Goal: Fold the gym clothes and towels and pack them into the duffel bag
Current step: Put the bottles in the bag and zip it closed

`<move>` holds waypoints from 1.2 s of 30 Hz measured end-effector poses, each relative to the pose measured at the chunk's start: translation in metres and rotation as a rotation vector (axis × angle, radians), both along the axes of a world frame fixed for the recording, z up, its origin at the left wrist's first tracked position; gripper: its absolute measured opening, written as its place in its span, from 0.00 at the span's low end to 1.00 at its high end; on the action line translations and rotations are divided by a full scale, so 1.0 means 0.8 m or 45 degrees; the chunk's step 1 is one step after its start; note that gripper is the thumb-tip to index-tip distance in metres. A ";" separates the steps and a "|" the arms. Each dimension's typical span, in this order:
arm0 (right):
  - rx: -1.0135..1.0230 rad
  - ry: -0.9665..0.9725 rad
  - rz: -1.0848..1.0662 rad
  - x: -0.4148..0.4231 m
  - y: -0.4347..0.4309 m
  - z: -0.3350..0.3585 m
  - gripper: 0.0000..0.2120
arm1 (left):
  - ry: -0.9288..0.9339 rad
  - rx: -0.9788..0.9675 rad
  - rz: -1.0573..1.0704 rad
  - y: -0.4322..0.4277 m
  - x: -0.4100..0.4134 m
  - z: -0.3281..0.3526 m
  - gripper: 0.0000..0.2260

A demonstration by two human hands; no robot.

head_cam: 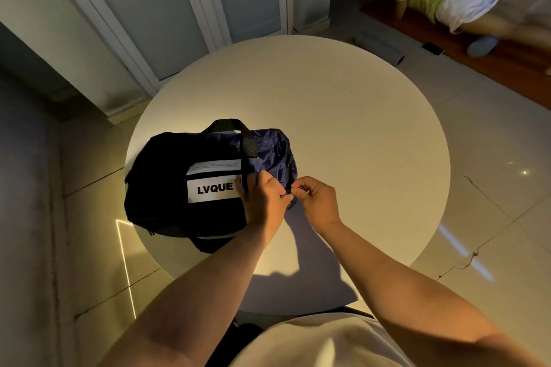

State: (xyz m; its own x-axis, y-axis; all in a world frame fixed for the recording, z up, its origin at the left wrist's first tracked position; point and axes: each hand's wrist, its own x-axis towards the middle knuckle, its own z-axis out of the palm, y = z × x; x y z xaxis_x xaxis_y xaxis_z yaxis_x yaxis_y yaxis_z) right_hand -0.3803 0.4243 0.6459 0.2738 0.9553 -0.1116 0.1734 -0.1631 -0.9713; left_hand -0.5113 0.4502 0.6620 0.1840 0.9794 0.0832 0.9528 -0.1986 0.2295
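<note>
At table (pixel 343 104) left rim: duffel bag (pixel 179 164); left hand (pixel 264 198), right hand (pixel 317 202) pinch zipper (pixel 289 173).

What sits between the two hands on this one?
Head view: the zipper pull at the blue end of the bag. The left hand grips the bag; the right hand pinches the pull.

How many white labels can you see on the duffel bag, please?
2. The LVQUE label is on the black side of the duffel bag; a smaller fine-print label lies just above it. Others may be hidden on the far side.
</note>
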 end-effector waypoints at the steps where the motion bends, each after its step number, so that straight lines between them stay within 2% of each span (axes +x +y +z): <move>1: -0.020 0.028 -0.035 -0.002 0.000 0.000 0.08 | -0.006 0.010 -0.004 0.002 0.000 0.000 0.16; 4: -0.062 0.089 -0.094 -0.004 0.003 0.004 0.08 | 0.014 -0.007 -0.018 0.009 0.004 0.003 0.16; 9: -0.109 -0.060 -0.095 0.009 0.027 0.014 0.11 | -0.026 0.086 -0.135 0.009 0.008 0.000 0.14; 12: -0.110 -0.162 -0.104 0.011 0.041 0.009 0.14 | -0.228 0.147 -0.220 0.013 -0.001 -0.008 0.14; 16: -0.147 -0.048 -0.139 0.004 0.040 0.010 0.15 | -0.443 0.196 -0.103 0.017 0.001 -0.005 0.15; 19: -0.133 0.061 -0.181 0.005 0.033 0.008 0.15 | -0.390 -0.064 0.107 0.026 0.016 0.010 0.23; 22: -0.128 0.114 -0.219 0.010 0.029 0.004 0.16 | -0.313 -0.269 0.174 0.040 0.026 0.015 0.26; 27: -0.088 0.046 -0.192 0.007 0.043 0.006 0.12 | -0.381 -0.481 0.126 0.056 0.017 0.013 0.21; 30: -0.085 0.044 -0.253 0.008 0.067 0.010 0.13 | -0.424 -0.513 0.085 0.061 0.007 0.008 0.19; 34: -0.124 0.039 -0.275 0.014 0.095 0.006 0.14 | -0.423 -0.567 0.117 0.073 0.002 0.017 0.22; 36: -0.114 0.038 -0.238 0.016 0.101 0.004 0.16 | -0.465 -0.575 0.131 0.083 0.004 0.020 0.16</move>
